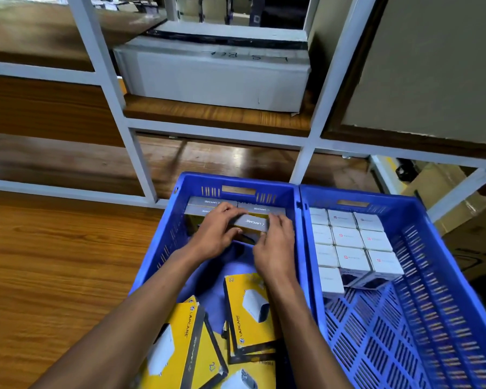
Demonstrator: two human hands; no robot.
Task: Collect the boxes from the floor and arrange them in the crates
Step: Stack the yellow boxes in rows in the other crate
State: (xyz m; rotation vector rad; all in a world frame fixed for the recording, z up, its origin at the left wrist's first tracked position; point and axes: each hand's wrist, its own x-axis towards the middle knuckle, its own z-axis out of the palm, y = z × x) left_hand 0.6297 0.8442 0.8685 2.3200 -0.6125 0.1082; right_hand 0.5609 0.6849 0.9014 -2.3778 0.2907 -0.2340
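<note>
Two blue plastic crates stand side by side on the wooden floor. In the left crate [163,234], both hands hold one yellow-and-grey box [251,221] tilted against the upright boxes [208,204] at the far wall. My left hand [218,234] grips its left end; my right hand [275,242] pinches its right end. Several yellow boxes [249,313] lie loose near the crate's front. The right crate [421,262] holds rows of small white boxes [351,240] at its far end.
A white metal rack [118,102] with wooden shelves stands right behind the crates; a large white carton [216,74] sits on its middle shelf. Brown cardboard cartons [466,217] stand to the right of the crates. Bare wooden floor [54,276] lies to the left.
</note>
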